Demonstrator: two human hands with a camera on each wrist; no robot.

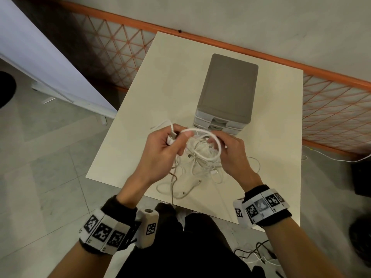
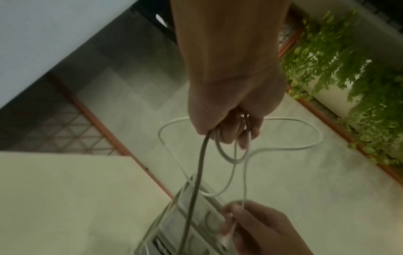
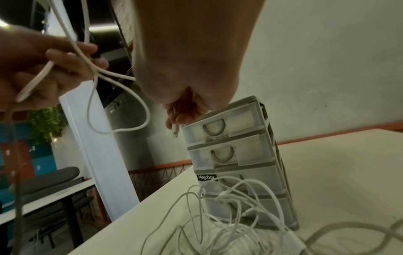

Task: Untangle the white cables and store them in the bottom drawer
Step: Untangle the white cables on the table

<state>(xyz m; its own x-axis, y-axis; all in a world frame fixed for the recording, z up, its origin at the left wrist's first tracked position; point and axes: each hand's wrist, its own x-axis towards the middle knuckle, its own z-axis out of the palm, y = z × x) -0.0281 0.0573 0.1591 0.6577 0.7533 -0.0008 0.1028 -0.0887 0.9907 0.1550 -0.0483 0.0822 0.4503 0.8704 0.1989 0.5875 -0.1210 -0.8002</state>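
A tangle of white cables (image 1: 200, 165) lies on the cream table (image 1: 140, 109), just in front of a small grey drawer unit (image 1: 226, 91). My left hand (image 1: 178, 138) grips a thick white cable near its plug, and the cable arcs in a loop (image 1: 219, 146) over to my right hand (image 1: 215, 141). My right hand (image 3: 177, 119) pinches a cable end with a plug hanging below the fingers. Both hands are raised above the pile. The unit's drawers look closed, and the bottom drawer (image 3: 261, 210) is partly hidden behind cable loops (image 3: 229, 222). My left hand (image 2: 231, 136) has several strands running through its fist.
The table's near edge (image 1: 200, 213) lies close to my body. An orange mesh fence (image 1: 331, 117) runs behind the table. A white partition (image 1: 50, 63) stands on the left. Loose cables (image 1: 259, 255) lie on the floor at lower right. Green plants (image 2: 348, 77) hang beyond the fence.
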